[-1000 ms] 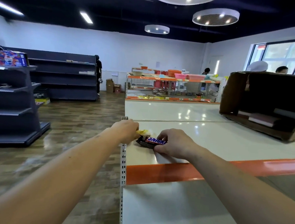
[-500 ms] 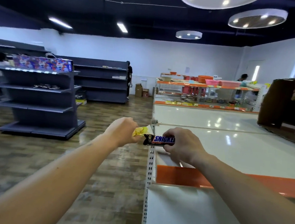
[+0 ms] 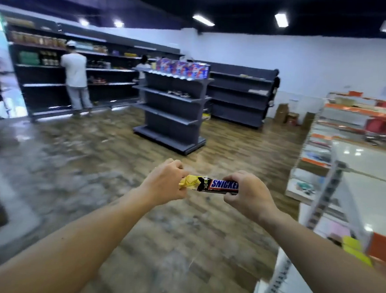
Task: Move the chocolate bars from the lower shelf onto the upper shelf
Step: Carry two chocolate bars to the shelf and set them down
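Note:
A Snickers chocolate bar (image 3: 216, 186) with a yellow end hangs level in the air over the wooden floor, held between both hands. My left hand (image 3: 165, 181) pinches its yellow end. My right hand (image 3: 244, 192) grips the other end, fingers curled round the wrapper. The white shelf unit with orange edges (image 3: 369, 183) stands at the right edge, clear of the bar. A yellow packet (image 3: 354, 249) lies on a lower level of that unit.
A grey gondola shelf (image 3: 174, 108) stands mid-floor ahead, with blue boxes on top. Dark wall shelving (image 3: 54, 75) runs along the left, where a person in white (image 3: 75, 77) stands. Cardboard boxes (image 3: 284, 113) sit by the far wall.
The bar has come up off the white shelf, held in both hands. My view has swung left, so the hands and bar are now over the open floor instead of the shelf.

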The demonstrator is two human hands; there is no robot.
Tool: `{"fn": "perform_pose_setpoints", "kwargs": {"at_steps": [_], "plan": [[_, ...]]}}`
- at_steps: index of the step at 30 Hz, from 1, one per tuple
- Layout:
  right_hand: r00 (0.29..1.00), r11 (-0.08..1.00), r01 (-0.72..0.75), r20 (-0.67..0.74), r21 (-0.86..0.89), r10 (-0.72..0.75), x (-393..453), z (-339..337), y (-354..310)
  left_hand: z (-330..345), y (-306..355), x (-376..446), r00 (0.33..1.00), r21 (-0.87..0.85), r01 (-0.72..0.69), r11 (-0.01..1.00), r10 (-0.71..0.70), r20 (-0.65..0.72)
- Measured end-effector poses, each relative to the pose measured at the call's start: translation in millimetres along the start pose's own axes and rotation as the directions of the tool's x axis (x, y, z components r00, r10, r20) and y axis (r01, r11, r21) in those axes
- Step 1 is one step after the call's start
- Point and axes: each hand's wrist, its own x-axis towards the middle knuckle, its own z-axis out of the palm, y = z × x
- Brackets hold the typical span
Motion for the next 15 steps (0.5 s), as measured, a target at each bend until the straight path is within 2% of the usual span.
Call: {"fn": "perform_pose_setpoints", "kwargs": {"at_steps": [7, 15], "plan": [[0.988, 0.991, 0.112, 0.103, 0.073, -0.119, 18.3, 113.1, -83.0, 11.6, -99.0, -107.9, 0.986, 0.022, 0.168, 0.986, -0.168, 0.006], [0.976, 0.988, 0.093, 0.183, 0.124, -0.114, 60.1, 186.6, -114.3, 28.8, -178.5, -152.7, 0.957, 0.014, 0.288, 0.958, -0.288, 0.029]]}}
